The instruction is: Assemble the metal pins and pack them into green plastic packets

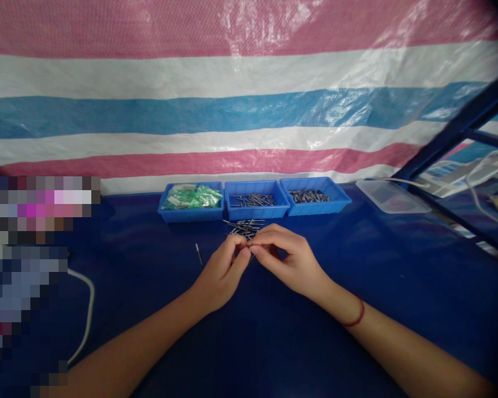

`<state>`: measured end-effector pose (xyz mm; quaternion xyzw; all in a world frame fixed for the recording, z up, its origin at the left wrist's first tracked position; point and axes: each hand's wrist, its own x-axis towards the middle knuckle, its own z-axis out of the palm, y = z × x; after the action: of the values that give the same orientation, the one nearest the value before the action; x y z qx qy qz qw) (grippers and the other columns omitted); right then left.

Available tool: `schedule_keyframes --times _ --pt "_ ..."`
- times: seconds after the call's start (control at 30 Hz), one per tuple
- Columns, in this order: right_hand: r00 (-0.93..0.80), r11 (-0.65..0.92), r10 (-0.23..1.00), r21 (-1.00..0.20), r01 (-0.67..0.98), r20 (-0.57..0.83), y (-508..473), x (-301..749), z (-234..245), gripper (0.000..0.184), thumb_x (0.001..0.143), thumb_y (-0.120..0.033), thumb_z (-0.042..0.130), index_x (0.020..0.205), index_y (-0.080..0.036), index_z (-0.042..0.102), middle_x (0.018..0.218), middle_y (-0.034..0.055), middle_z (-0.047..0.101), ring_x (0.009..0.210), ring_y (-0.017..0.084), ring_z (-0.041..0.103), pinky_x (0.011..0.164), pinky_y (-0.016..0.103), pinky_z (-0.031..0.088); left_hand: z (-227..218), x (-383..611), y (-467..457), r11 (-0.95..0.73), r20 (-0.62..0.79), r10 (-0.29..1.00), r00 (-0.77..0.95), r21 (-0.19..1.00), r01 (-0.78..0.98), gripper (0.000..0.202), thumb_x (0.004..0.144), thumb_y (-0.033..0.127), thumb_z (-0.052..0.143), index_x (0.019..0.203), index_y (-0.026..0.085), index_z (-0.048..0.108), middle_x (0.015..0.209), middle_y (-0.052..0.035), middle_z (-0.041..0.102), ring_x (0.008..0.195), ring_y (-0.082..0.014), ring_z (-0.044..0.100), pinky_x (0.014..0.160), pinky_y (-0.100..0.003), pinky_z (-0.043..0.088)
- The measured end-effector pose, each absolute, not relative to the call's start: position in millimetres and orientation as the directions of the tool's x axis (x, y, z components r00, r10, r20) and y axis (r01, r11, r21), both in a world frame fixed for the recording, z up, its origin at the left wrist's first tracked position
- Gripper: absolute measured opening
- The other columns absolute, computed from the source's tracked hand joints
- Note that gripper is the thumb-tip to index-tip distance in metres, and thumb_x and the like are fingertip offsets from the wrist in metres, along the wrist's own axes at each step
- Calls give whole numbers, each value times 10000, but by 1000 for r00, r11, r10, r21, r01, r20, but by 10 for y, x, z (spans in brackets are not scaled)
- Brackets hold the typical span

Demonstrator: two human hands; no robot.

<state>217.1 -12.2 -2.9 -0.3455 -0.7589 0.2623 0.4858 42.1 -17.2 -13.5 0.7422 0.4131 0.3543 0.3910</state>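
A: Where are the pins?

B: A loose pile of metal pins (pixel 243 226) lies mid-table, just beyond the left hand (pixel 222 271) and right hand (pixel 292 260). Both are pinched narrow, fingertips meeting.

A: Around them?

B: A dark blue table (pixel 149 298), three blue trays (pixel 255 202) at the far edge, and a striped tarp (pixel 232 110) behind.

A: Unclear?

B: What the fingertips pinch is too small to tell, and the left edge is blurred.

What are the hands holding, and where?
The left hand and right hand pinch something tiny at their fingertips, probably a metal pin; fingers hide which part.
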Motion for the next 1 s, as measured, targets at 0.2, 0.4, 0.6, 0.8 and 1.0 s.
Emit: schedule_keyframes --times 0.2,0.4,0.6,0.8,1.0 --pt "-279 653 757 -702 284 591 -133 2185 -17 76 830 -148 594 856 -195 648 829 39 627 641 111 548 524 241 442 -140 436 -170 -422 251 864 435 834 356 150 950 297 444 945 176 532 861 -15 570 777 -144 528 708 -266 404" --pt "-287 651 759 -684 329 584 -96 2227 -17 77 807 -132 583 803 -203 615 779 24 603 613 111 528 521 245 439 -139 426 -164 -441 332 887 321 816 373 70 911 245 488 919 186 525 853 -8 569 770 -138 535 718 -263 420" --pt "-368 658 752 -660 363 547 -76 2220 -48 95 844 -199 556 775 -202 620 726 22 607 621 121 530 561 257 439 -118 411 -160 -442 353 894 275 794 419 89 904 276 490 895 194 525 807 -4 563 719 -136 523 697 -266 428" --pt "-16 408 907 -867 286 422 37 2311 -74 186 855 -337 586 775 -172 620 629 -7 560 538 96 470 508 235 384 -124 364 -153 -497 450 868 212 794 350 133 924 240 460 1050 198 466 868 -14 571 788 -133 549 746 -267 436" --pt "456 134 881 -991 8 123 454 2675 -130 337 797 -484 597 775 -149 628 526 -53 418 416 65 335 380 210 260 195 275 -110 -602 516 795 318 611 513 160 938 240 441 1070 189 515 865 -21 585 761 -129 552 737 -257 443"
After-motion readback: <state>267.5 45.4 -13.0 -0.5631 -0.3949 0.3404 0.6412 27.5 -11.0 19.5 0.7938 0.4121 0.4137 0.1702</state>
